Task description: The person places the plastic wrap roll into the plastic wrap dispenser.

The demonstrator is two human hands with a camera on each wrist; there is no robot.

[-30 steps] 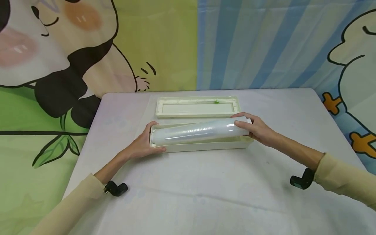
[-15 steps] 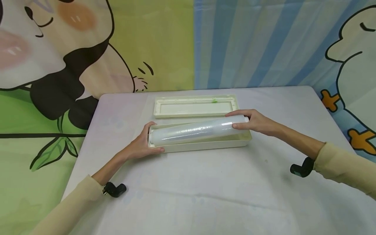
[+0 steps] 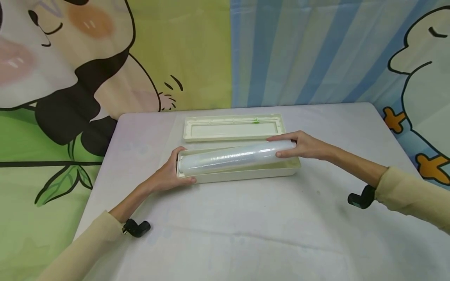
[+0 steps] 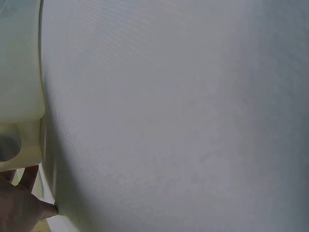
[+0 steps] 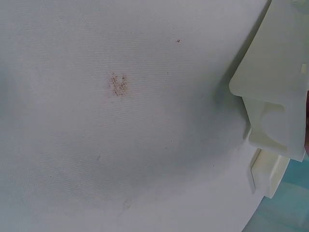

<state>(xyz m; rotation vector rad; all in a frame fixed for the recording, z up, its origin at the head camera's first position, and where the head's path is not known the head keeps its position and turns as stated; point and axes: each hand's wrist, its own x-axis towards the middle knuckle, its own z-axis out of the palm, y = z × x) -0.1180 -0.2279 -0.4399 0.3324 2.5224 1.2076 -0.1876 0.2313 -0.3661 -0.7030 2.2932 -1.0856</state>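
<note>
A roll of plastic wrap (image 3: 235, 156) lies aslant in a long cream box (image 3: 246, 176), its left end down inside and its right end raised above the rim. My right hand (image 3: 304, 145) holds that raised end, thumb on the near side and fingers over the far side. At the box's left end, my left hand (image 3: 170, 169) grips the corners, with the thumb along the front wall. The left wrist view shows part of the left hand (image 4: 21, 203) at the box (image 4: 19, 72). In the right wrist view the box (image 5: 270, 67) fills the upper right, and only a sliver of the hand shows.
Just behind the box lies its cream lid (image 3: 233, 137), inner side up, with a small green slider (image 3: 256, 121) on its rail. Both rest on a white-covered table (image 3: 228, 234). A printed cartoon curtain (image 3: 197, 54) hangs behind the table.
My right hand has shifted slightly left along the roll's end, and its fingers reach further over the far side. The left hand keeps its grip on the box. The head view has shifted slightly.
</note>
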